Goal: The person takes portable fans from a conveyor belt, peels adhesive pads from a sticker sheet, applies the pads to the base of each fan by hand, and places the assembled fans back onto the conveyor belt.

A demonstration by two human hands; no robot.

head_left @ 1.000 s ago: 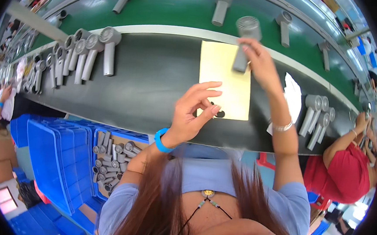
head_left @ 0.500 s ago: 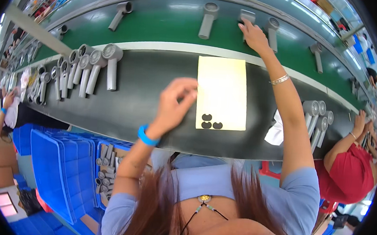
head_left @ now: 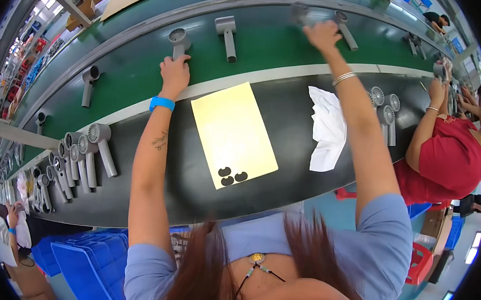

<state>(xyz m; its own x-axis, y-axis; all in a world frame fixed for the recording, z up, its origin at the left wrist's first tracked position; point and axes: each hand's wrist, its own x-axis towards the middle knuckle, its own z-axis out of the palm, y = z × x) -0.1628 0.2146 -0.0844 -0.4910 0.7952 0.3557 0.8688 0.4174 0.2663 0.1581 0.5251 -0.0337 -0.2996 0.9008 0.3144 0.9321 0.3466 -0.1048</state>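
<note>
My left hand (head_left: 174,77) is closed round the handle of a grey handheld fan (head_left: 177,36) on the green conveyor belt, its round grille facing up. Farther right over the belt, my right hand (head_left: 322,36) is closed on another grey fan, whose head (head_left: 300,12) is smeared by motion; its handle is mostly hidden by the fingers. Between the two hands a grey fan (head_left: 226,37) lies on the belt. Another fan (head_left: 346,30) lies just right of my right hand. In front of me a pale yellow sheet (head_left: 233,127) bears three small black notched pieces (head_left: 227,180) at its near edge.
A crumpled white sheet (head_left: 328,131) lies right of the yellow one on the black table (head_left: 165,195). Several fans stand grouped at left (head_left: 100,146) and right (head_left: 388,113). A co-worker in red (head_left: 438,155) sits at right. Blue crates (head_left: 90,262) stand below at left.
My left hand has moved from beside the yellow sheet to the belt and taken a fan's handle. The right hand stays over the belt with a blurred fan. The view has turned.
</note>
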